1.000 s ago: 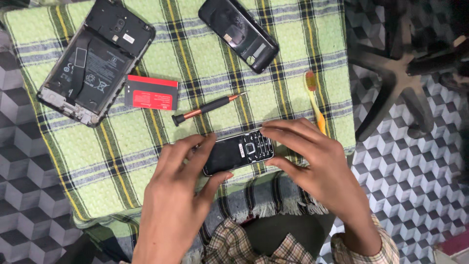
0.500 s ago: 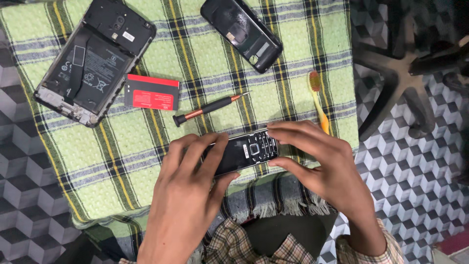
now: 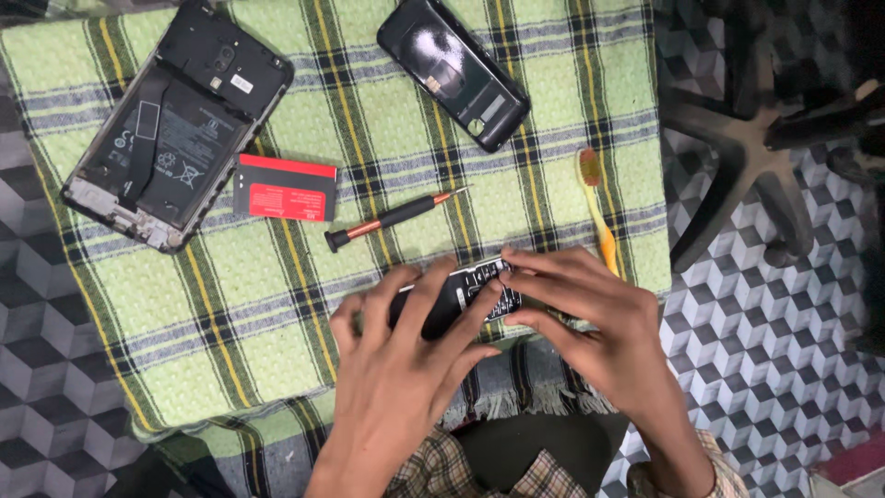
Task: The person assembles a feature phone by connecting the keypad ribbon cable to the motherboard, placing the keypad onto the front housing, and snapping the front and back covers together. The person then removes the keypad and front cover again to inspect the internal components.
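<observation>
We see the screwdriver (image 3: pixel 392 219) lying on the cloth (image 3: pixel 230 304), the opened phone (image 3: pixel 175 124) at its left, the toothbrush (image 3: pixel 595 207) at its right.

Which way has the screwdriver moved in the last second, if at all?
No. The screwdriver lies in the same spot beside the red card on the checked cloth.

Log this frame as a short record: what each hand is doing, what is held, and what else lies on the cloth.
surface: green checked cloth
held item: black keypad phone, gripped by both hands
left hand: fingers over the phone's left part
right hand: fingers on the keypad end
nearby tool: small screwdriver, lying free
other items: opened smartphone, red card, black back cover, yellow toothbrush
</observation>
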